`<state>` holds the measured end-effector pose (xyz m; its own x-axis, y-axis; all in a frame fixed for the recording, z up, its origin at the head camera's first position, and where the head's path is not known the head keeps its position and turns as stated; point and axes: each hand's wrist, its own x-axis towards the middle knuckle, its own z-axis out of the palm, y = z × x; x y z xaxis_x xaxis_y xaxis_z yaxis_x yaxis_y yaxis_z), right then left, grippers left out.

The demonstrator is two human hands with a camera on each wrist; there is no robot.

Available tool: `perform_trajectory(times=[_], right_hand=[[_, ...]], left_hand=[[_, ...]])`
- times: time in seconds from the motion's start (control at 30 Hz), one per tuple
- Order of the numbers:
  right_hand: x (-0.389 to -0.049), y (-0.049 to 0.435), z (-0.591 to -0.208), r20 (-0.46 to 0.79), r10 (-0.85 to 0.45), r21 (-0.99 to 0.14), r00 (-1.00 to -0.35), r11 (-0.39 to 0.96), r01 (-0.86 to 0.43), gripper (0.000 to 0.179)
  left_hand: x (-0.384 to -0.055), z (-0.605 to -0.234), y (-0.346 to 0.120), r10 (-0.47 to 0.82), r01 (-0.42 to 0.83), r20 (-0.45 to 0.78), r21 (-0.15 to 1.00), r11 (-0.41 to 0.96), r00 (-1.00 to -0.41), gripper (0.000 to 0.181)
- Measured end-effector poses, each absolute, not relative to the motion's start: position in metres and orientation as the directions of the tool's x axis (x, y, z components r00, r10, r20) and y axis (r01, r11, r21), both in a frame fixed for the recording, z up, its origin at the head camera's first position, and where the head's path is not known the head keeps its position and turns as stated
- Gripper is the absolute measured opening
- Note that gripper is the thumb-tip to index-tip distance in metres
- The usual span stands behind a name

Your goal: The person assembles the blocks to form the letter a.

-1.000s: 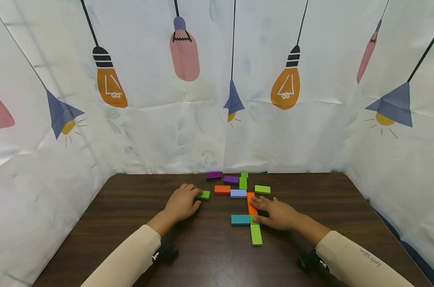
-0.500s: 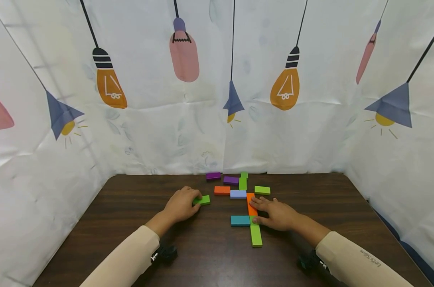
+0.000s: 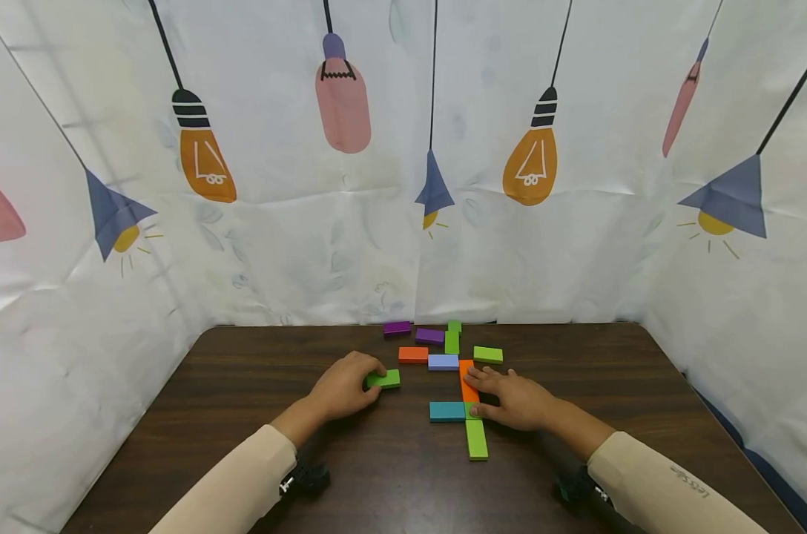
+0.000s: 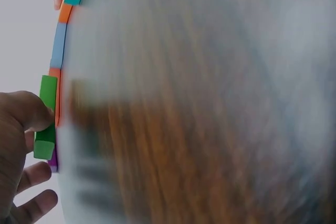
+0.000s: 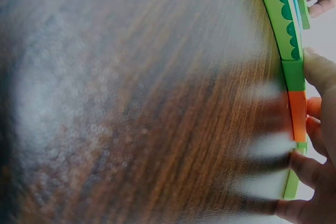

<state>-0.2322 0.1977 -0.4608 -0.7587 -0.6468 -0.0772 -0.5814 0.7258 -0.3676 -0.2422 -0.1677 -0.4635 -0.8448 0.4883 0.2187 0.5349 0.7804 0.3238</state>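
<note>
My left hand pinches a green block between thumb and fingers, left of the other blocks. In the left wrist view the block overlaps the orange-red one behind it. My right hand lies with extended fingers over a lengthwise orange block. Its thumb rests at a small green block, partly covering it. From there a light green block runs toward me, with a dark scalloped pattern on its side in the right wrist view. A teal block adjoins on the left.
Beyond the hands lie a blue block, an orange-red block, two purple blocks, two green blocks and a light green block. The brown table ends at a patterned white cloth.
My left hand has drawn the green block nearer to me and then shifted it a little right. My right hand and the other blocks have stayed put.
</note>
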Motion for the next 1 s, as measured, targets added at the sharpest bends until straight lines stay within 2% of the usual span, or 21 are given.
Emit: perform_trajectory(times=[0.7,1.0], right_hand=[[-0.232,0.198,-0.462,-0.073,-0.651,-0.377,-0.756,0.72,-0.583,0.075],[-0.232,0.198,-0.461,-0.081,-0.649,-0.379,-0.756,0.722,-0.579,0.076]], left_hand=[[-0.221,-0.46,-0.144,0.595,0.627,0.207,0.334,0.703,-0.777,0.021],[-0.216,-0.462,-0.139,0.611,0.633,0.184,0.35,0.691,-0.77,0.02]])
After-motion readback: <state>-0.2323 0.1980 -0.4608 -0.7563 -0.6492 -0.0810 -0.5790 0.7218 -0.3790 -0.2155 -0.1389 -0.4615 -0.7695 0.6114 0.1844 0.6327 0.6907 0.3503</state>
